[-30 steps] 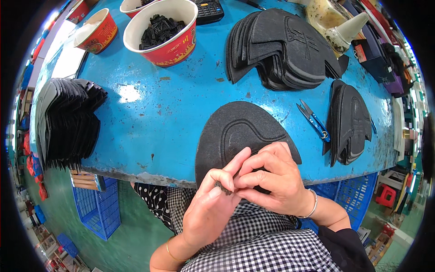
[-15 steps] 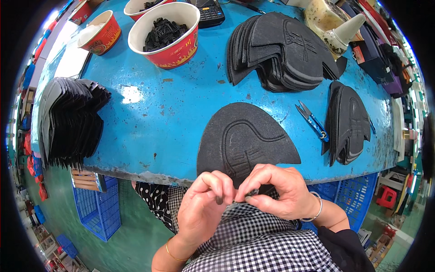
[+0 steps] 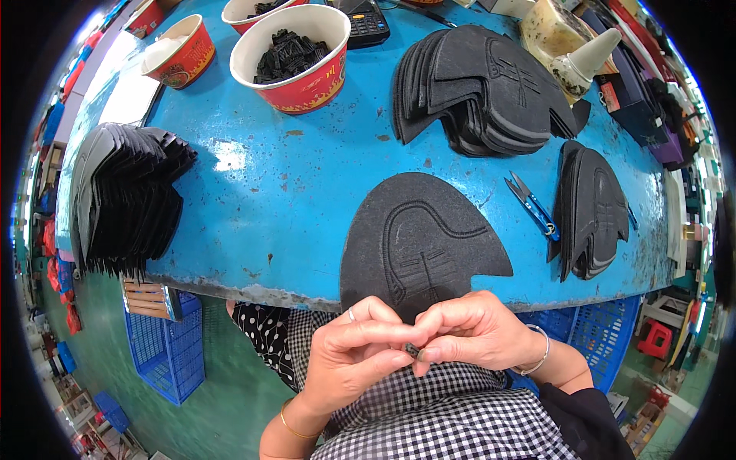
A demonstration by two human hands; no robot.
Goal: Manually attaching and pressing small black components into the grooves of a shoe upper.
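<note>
Close in front of my body, my left hand (image 3: 354, 354) and my right hand (image 3: 484, 335) meet with fingertips pinched together. Between them is a small dark piece (image 3: 412, 350), mostly covered by the fingers; its kind is too small to make out. Just beyond, a black rounded pad (image 3: 425, 222) with a raised curved line and stitched-looking marks lies flat at the table's near edge. My fingers overlap its near end in the view. Right of the pad rest blue thread snips (image 3: 533, 207), blades apart, beside a small stack of similar black pads (image 3: 589, 211).
A large stack of black pads (image 3: 483, 88) stands at the back right of the blue table (image 3: 268, 176). Black sheets (image 3: 126, 203) are piled at the left. A red-and-white paper bowl (image 3: 295, 88) holds small black pieces. Behind are a keypad device (image 3: 360, 23) and a glue bottle (image 3: 579, 65).
My hands, apart at the fingertips before, have come together around the small dark piece. The left hand moved right and its fingers now touch the right hand's. The view shifted slightly.
</note>
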